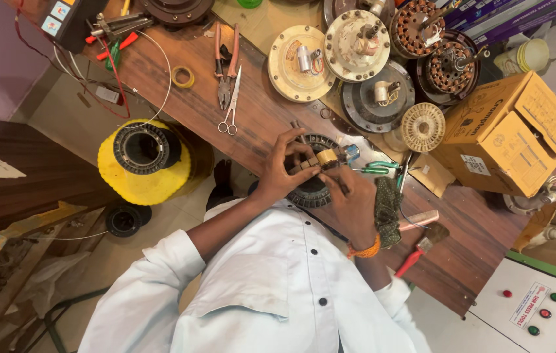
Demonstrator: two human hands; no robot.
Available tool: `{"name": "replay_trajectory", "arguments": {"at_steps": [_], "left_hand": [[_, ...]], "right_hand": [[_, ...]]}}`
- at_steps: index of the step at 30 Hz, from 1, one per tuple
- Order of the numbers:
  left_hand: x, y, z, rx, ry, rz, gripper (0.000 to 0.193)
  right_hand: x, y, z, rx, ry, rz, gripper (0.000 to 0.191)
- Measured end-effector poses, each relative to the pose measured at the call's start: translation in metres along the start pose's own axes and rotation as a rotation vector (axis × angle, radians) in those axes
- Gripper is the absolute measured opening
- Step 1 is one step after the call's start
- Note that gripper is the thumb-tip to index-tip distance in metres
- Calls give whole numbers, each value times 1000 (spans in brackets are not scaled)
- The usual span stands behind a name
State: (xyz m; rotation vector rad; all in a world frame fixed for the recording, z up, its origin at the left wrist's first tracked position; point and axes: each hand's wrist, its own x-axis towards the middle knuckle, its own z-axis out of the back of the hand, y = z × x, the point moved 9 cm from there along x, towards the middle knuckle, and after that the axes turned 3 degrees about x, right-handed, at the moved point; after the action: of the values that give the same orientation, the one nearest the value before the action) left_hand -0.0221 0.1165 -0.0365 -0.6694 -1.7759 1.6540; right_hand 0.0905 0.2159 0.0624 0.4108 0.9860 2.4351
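Near edge first: my left hand (282,171) and right hand (350,199) both sit over the stator (311,189), a dark toothed ring lying flat at the near edge of the bench (271,117).

Left fingers (291,145) are curled and pinching small tan pieces at the ring's far rim. Right fingers are bent and pressed to the same spot, next to a tape roll (327,157); I can't tell whether they grip the roll or just rest by it.

Key relation: the work point is at the ring's far rim, right between both sets of fingertips, so neither hand is clearly nearer. The tan pieces run roughly left-right across the rim.

Just right of the right hand: 1 dark cloth (388,210), 1 brush (422,250) with red handle, 1 green-handled tool (376,168).

Further out on the bench: 1 scissors (231,104), 1 pliers (225,65), 1 yellow tape ring (182,77).

Far side: about 6 round motor parts in a cluster, incl. 1 cream cover (301,63) and 1 copper-wound stator (451,68). 1 cardboard box (507,134) on the right.

Off the bench, left: 1 yellow spool (147,160).
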Motion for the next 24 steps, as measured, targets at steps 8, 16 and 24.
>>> {"name": "replay_trajectory", "arguments": {"at_steps": [8, 16, 24], "left_hand": [[-4, -43, 3, 365, -127, -168, 44], [-2, -45, -6, 528, -163, -171, 32], [-5, -34, -8, 499, -173, -167, 29]], "right_hand": [[-54, -88, -40, 285, -103, -364, 13], [-16, -82, 11, 146, -251, -283, 8], [56, -18, 18, -31, -1, 395, 7]]}}
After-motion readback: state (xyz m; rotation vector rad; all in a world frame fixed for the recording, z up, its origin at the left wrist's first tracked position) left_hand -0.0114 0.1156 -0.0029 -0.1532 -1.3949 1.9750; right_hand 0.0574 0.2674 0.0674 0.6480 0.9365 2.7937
